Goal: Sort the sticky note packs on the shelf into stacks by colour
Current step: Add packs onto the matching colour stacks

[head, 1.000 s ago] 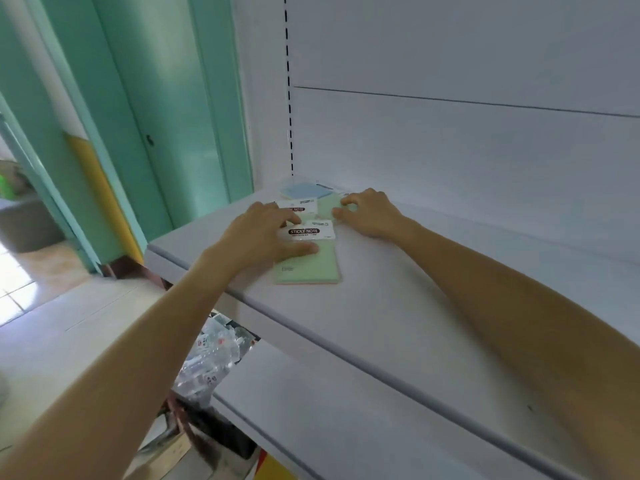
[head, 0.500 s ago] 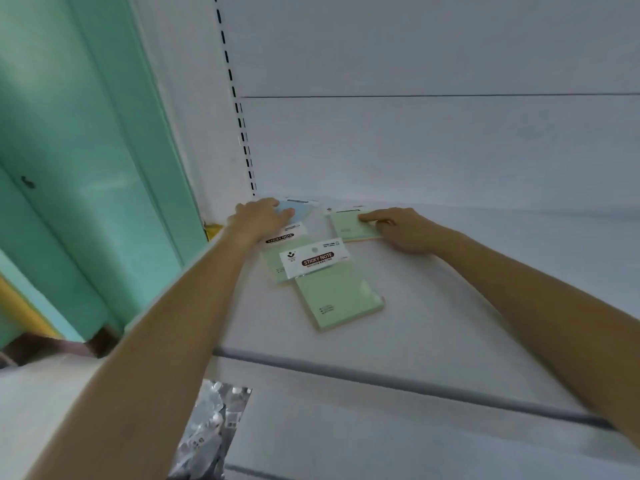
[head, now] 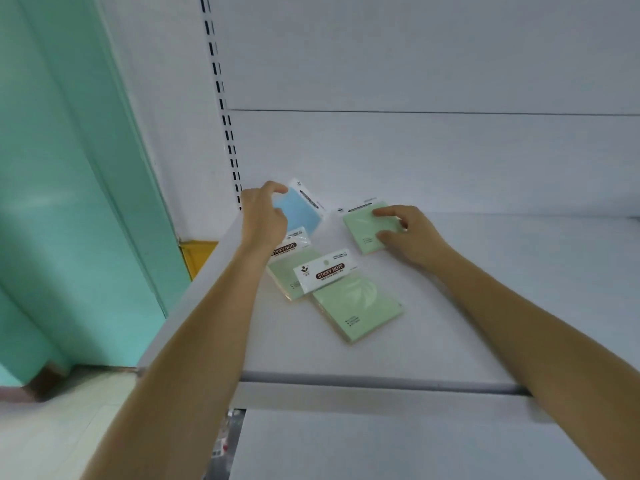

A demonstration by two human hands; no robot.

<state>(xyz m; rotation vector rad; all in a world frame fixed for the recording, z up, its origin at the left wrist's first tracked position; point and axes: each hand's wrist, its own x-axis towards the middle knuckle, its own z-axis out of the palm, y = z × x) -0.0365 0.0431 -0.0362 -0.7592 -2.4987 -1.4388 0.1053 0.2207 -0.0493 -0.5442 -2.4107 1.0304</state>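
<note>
Shelf (head: pixel 346 358): hands (head: pixel 263 220) (head: pixel 412 237) grip blue (head: pixel 301 209), green pk (head: pixel 367 226).

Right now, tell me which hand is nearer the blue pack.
Left. The left hand pinches the blue pack; the right hand is apart to its right, gripping a green pack.

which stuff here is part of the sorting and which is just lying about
Job: blue pack in left hand; back green pack gripped by right hand; front green pack; left green pack; shelf.
Lying about: teal door; yellow block.
</note>
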